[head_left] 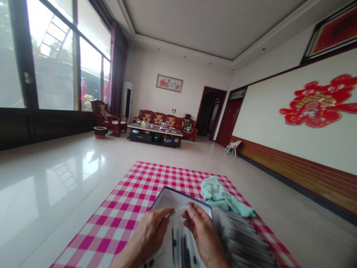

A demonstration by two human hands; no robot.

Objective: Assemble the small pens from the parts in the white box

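Logging a long tiled room seen from low over the hands. Tall windows [52,63] with dark curtains line the left wall; far off stand a red wooden sofa [157,118], an armchair [107,115] and a low coffee table [154,128], all well apart from the hands. Glossy floor tiles [55,175] carry a pink-and-white gingham cloth [111,223], and work sits on this cloth.

Open box [178,191], dark-rimmed and white inside, lies on the cloth directly under both hands. Black pens [178,242] lie lengthwise in it, partly hidden by the hands. Blurred rows of packed items [242,238] fan out just right of the box, too smeared to identify. Crumpled teal towel [220,195] sits against the box's far right edge.

Left hand [149,232] and right hand [205,232] meet above the box. Left fingers [164,214] pinch one end of a slim clear tube [178,211]; right fingers [191,212] close on the other end, holding it level.
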